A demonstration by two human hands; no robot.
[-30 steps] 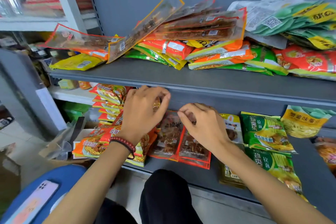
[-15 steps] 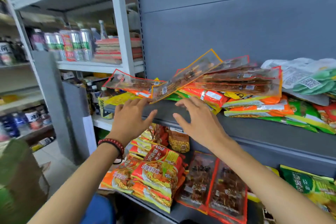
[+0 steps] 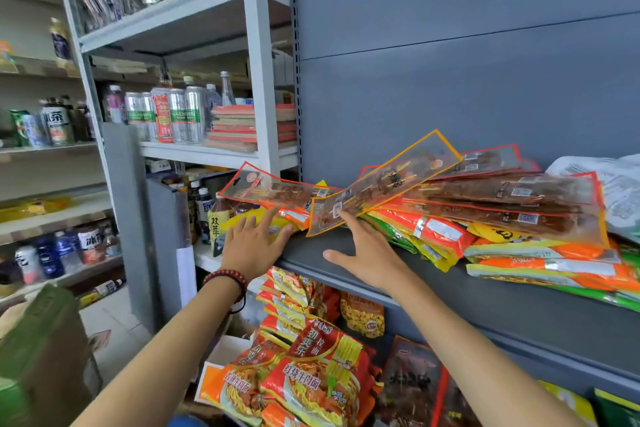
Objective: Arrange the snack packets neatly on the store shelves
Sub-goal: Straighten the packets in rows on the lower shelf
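Right, both hands are up at the upper shelf (image 3: pixel 485 305) now. My right hand (image 3: pixel 367 253) is spread flat and holds nothing. Its forefinger just touches the near corner of the orange-edged packet (image 3: pixel 384 184), which lies slantwise on the pile (image 3: pixel 502 215) beyond my fingers. My left hand (image 3: pixel 251 246) is wide and empty too, fanned just under the red-edged packet (image 3: pixel 273 189) that juts past the shelf end above it. Whether it touches, I can't tell.

These long clear sachets look light, thin and floppy, with slick film, so I reckon a pinch at one end would let them droop and slide. Better, I'd judge, to take each by its long edges near the middle, thumb below and fingers on top, then square it against the stack right of my right hand.

A second ago both hands were down on the dark packets of the lower shelf, fingers curled. Half a second ago they were rising past the shelf lip. Now they've reached the packets.
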